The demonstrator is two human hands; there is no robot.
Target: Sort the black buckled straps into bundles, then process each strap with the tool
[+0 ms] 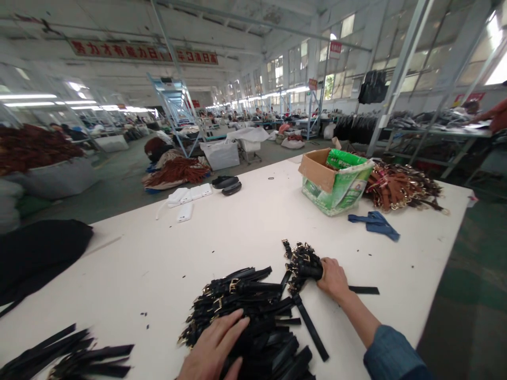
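The right hand (333,279) is clenched round a bunch of black straps (311,268), its buckle ends bristling out beyond the thumb side, while the left hand (214,343) lies over the heap of black straps (253,289) with its fingers loosely spread; whether it pinches any strap underneath cannot be told. Both lots are at the near part of the pale table (158,264), the bunch just beside the heap's right side, and a loose strap (312,330) slants between them towards the near edge. The straps look like leather or something like it, light one by one but with some weight in a handful, bendy yet springy enough to keep fairly straight. Their smooth faces may slide over one another, and the gold buckles (233,285) could hook on neighbours, so a full-fist hold round the bands just behind the buckles seems surest, with the tails left free. They hardly seem fragile, though the finish might scratch. Farther off, a green box (354,184) carries print too blurred to read, next to a pile of brown straps (390,184). The overhead banner (114,50) has large red Chinese characters, beginning 努力才有能力, with the middle part blocked by a post; the small red sign (335,48) by the windows is unreadable
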